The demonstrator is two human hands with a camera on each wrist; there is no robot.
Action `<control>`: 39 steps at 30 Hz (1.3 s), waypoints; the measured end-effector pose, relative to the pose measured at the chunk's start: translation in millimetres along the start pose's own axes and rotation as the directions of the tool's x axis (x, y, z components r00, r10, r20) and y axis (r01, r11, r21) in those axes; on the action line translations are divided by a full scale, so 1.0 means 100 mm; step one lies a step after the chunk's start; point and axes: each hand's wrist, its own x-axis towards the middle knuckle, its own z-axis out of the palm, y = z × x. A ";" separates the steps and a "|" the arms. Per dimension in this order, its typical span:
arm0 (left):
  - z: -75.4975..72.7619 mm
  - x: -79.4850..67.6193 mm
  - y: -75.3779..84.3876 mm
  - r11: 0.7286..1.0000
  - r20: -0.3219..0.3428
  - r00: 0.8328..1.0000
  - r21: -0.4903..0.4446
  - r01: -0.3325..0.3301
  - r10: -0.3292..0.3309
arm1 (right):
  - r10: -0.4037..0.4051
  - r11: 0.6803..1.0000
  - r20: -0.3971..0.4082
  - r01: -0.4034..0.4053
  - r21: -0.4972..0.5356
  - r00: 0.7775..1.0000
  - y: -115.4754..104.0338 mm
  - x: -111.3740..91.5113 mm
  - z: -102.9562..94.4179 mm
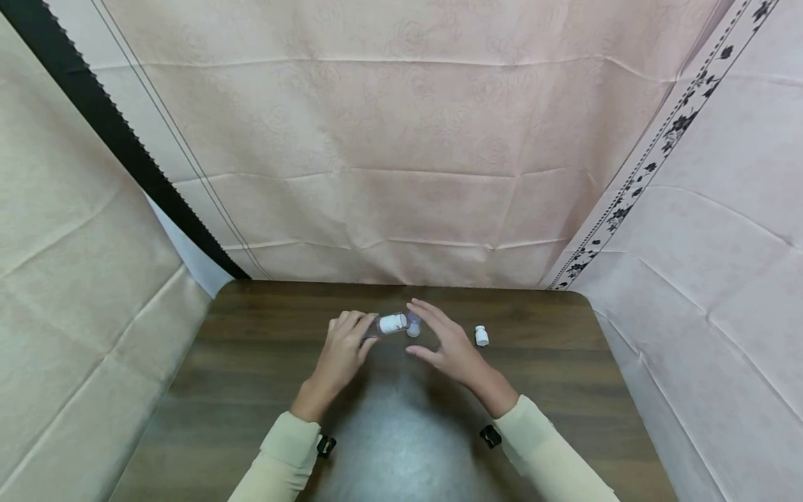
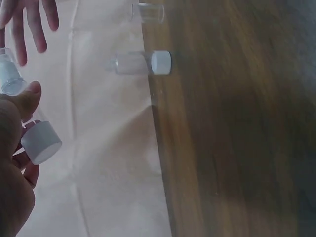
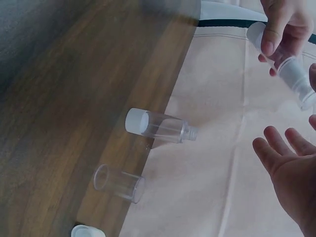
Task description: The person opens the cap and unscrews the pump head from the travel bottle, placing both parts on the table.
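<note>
My left hand grips a clear bottle with a white base and a white part inside, tilted sideways above the table. Its top end points toward my right hand. That hand is held with fingers spread and thumb apart, nothing between them, a short way from the held bottle in the right wrist view. Below the hands a second clear bottle stands on its white base, its threaded neck uncapped. Beside it is a clear cylindrical cover, hidden behind my right hand in the head view.
A small white pump top stands on the table right of my right hand. The brown wooden table ends just beyond these parts, where a pale cloth hangs. More cloth hangs at both sides.
</note>
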 end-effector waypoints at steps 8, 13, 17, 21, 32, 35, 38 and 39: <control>0.04 0.09 0.18 0.991 0.082 0.993 0.097 -0.088 0.080 | 0.005 1.000 -0.022 -0.005 0.021 1.000 -0.04 0.00 -0.05; 0.08 0.12 0.28 0.980 0.110 0.987 0.149 -0.132 0.116 | 0.020 0.997 -0.033 -0.017 0.079 0.999 -0.03 -0.03 -0.05; 0.11 0.12 0.35 0.973 0.151 0.981 0.176 -0.152 0.126 | 0.052 0.993 -0.033 -0.048 0.109 0.998 -0.01 -0.07 -0.04; 0.15 0.12 0.41 0.967 0.178 0.975 0.189 -0.169 0.135 | 0.117 0.990 -0.028 -0.114 0.085 0.993 0.00 -0.12 -0.03; 0.23 0.11 0.52 0.962 0.166 0.977 0.215 -0.170 0.135 | 0.104 0.988 -0.135 -0.086 0.131 0.985 0.07 -0.27 -0.01; 0.25 0.10 0.54 0.960 0.163 0.976 0.215 -0.179 0.145 | 0.103 0.987 -0.150 -0.082 0.141 0.983 0.09 -0.30 -0.02; 0.27 0.09 0.55 0.959 0.161 0.974 0.209 -0.191 0.159 | 0.099 0.985 -0.155 -0.075 0.154 0.983 0.11 -0.33 -0.03; 0.27 0.09 0.55 0.959 0.162 0.974 0.206 -0.194 0.162 | 0.096 0.985 -0.155 -0.071 0.158 0.983 0.11 -0.33 -0.03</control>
